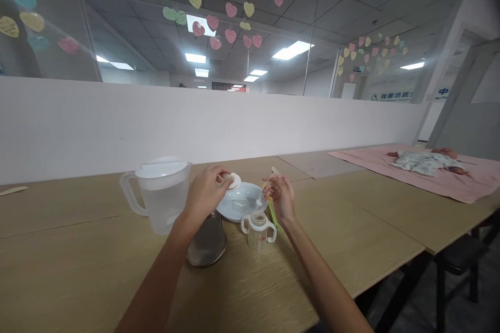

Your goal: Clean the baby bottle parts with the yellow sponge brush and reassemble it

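My left hand (207, 190) pinches a round white bottle cap (234, 182) above the left side of a pale blue bowl (228, 212), which holds some water. Over the bowl's right side, my right hand (282, 196) has its fingers closed on a thin, pale straw-like piece (261, 196); its exact kind is unclear. Just below the hands stands a clear baby bottle (257, 239) with two white handles, uncapped and upright, with red marks on its front. A yellow-green stick-like tool (272, 213) lies beside the bowl, partly behind my right hand.
At left stands a clear plastic pitcher (164, 203) of water. A metal kidney dish (207, 244) lies under my left forearm. A baby doll (425, 161) lies on a pink cloth (367, 158) at far right. Behind the table (97, 265) runs a white wall (234, 125).
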`<act>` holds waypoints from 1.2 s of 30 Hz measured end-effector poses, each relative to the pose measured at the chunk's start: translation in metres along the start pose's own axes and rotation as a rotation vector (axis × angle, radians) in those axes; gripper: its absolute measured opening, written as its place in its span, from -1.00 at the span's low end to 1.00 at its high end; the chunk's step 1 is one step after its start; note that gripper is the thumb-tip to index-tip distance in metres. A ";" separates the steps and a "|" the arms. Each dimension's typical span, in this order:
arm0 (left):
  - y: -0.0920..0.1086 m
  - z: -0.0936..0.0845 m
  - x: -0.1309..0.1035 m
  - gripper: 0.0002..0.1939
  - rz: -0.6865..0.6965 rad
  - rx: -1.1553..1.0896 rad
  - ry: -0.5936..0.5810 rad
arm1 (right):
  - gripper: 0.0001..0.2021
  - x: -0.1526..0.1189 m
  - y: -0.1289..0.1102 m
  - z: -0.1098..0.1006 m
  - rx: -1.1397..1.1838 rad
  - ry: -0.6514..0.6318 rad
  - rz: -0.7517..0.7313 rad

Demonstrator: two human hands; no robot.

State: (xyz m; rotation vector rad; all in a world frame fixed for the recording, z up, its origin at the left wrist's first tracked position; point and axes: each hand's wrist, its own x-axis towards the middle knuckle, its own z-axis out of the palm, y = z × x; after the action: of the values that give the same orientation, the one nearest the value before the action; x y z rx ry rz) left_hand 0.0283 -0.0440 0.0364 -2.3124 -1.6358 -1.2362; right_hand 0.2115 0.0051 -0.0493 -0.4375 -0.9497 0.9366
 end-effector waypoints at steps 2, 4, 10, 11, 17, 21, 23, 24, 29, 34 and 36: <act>-0.001 -0.001 0.000 -0.82 0.001 0.021 -0.029 | -0.64 0.007 0.007 -0.002 0.021 0.003 0.030; -0.001 -0.002 -0.001 -0.81 -0.011 0.048 -0.063 | -0.64 0.012 0.018 -0.009 0.006 -0.010 0.097; 0.006 -0.008 -0.003 -0.79 -0.030 0.085 -0.093 | -0.64 0.016 0.048 -0.038 -0.158 -0.070 0.248; 0.007 -0.009 -0.003 -0.79 -0.031 0.087 -0.094 | -0.64 0.016 0.051 -0.041 -0.206 -0.081 0.242; 0.004 -0.005 -0.005 -0.79 -0.010 0.103 -0.097 | -0.56 0.015 0.061 -0.054 -0.495 -0.158 0.166; 0.000 0.005 -0.006 -0.79 0.038 0.097 -0.106 | -0.44 0.014 0.067 -0.057 -0.511 -0.218 0.212; 0.000 0.010 -0.006 -0.80 0.063 0.099 -0.118 | -0.39 0.013 0.067 -0.058 -0.506 -0.255 0.244; 0.000 0.013 -0.006 -0.80 0.074 0.098 -0.123 | -0.38 0.012 0.067 -0.057 -0.511 -0.274 0.254; 0.005 0.023 -0.008 -0.83 0.066 0.068 -0.159 | -0.40 0.007 0.057 -0.053 -0.665 -0.326 0.157; 0.008 0.031 -0.008 -0.84 0.085 0.033 -0.175 | -0.55 -0.001 0.027 -0.036 -0.830 -0.158 -0.167; 0.007 0.030 -0.007 -0.84 0.089 0.036 -0.166 | -0.63 -0.012 0.005 -0.022 -0.857 0.015 -0.408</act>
State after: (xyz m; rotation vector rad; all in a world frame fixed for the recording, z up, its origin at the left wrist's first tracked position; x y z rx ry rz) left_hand 0.0503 -0.0383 0.0145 -2.4954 -1.5662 -1.0150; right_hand 0.2246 -0.0004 -0.0699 -0.9216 -1.3456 0.1151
